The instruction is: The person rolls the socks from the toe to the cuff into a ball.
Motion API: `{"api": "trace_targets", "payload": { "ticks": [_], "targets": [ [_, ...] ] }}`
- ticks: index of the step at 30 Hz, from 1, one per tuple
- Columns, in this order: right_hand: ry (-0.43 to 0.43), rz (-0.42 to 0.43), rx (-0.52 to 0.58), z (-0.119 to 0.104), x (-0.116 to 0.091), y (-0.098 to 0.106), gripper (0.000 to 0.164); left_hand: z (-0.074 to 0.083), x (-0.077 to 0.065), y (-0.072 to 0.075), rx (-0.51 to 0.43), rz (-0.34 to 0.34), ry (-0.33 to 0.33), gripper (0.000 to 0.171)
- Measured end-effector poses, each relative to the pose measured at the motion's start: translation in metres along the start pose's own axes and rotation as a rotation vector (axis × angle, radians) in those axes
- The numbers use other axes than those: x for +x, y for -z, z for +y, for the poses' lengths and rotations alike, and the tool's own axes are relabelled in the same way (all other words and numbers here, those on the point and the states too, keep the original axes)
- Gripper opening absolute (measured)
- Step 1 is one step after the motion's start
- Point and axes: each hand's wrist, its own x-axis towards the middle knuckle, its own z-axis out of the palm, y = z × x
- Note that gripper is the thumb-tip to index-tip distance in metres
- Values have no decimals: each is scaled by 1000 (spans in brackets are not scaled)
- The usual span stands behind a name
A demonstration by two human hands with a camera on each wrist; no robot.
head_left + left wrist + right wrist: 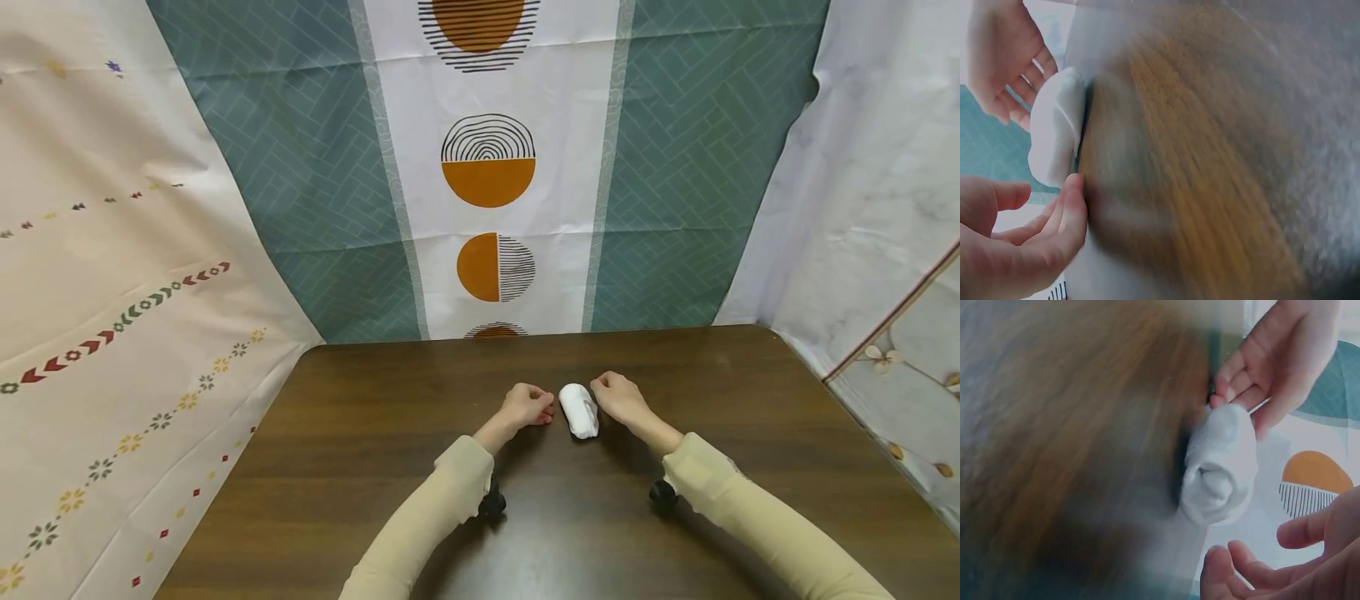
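A rolled bundle of white cloth [579, 411] lies on the brown table between the two hands. In the right wrist view the near end of the bundle [1216, 487] shows a folded opening with more cloth tucked inside. My left hand [528, 406] is just to its left, fingers loosely bent; in the left wrist view its fingertips [1074, 187] come right up to the bundle's end. On the other side is my right hand [618, 396], with a gap between thumb and fingers in the right wrist view and nothing held there.
The wood-grain table [360, 467] reaches back to a hanging green and white curtain [487, 100] with orange circles. Patterned cloth [135, 350] hangs along the left side, and pale marbled cloth [870, 208] along the right. Small black objects show beneath both cuffs.
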Motion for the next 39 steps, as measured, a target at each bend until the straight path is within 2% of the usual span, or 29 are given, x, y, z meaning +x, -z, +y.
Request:
{"api": "trace_targets", "payload": {
  "ticks": [3, 6, 8, 13, 14, 16, 20, 22, 24, 26, 28, 32, 34, 36, 39],
  "targets": [
    [-3, -5, 2, 1, 0, -1, 33, 2, 0, -4, -55, -39, 18, 25],
    [-27, -61, 56, -1, -2, -6, 35, 3, 1, -9, -98, -82, 36, 25],
    [-34, -106, 133, -2, -3, -9, 38, 3, 1, -12, -103, -88, 33, 25],
    [-43, -203, 398, 0, -2, -13, 35, 1, 0, -14, -123, -40, 37, 29],
    [-31, -202, 397, 1, -2, -13, 33, 1, -1, -14, -129, -36, 43, 33],
    [12, -173, 318, 3, -2, -14, 29, 1, -2, -13, -123, -44, 51, 44],
    [139, -34, 11, 1, -3, -11, 15, 2, -4, -13, -37, -83, 5, 62],
    [177, -4, -74, -1, -5, -10, 13, 4, -5, -14, 20, -89, -22, 61],
    [198, 2, -115, -3, -7, -10, 19, 6, -6, -15, 60, -86, -29, 55],
    [200, -2, -104, -1, -8, -11, 21, 10, -8, -16, 99, -74, -21, 51],
    [158, -23, -18, 2, -9, -13, 17, 14, -9, -16, 128, -70, -10, 49],
    [8, -79, 216, 10, -8, -17, 4, 18, -13, -15, 143, -72, 9, 46],
    [-39, -83, 274, 13, -7, -18, 9, 19, -13, -16, 123, -70, 18, 46],
    [-30, -63, 240, 14, -8, -19, 10, 18, -14, -18, 93, -67, 31, 47],
    [54, -2, 86, 14, -8, -20, 7, 16, -14, -21, 52, -47, 41, 50]
  ]
}}
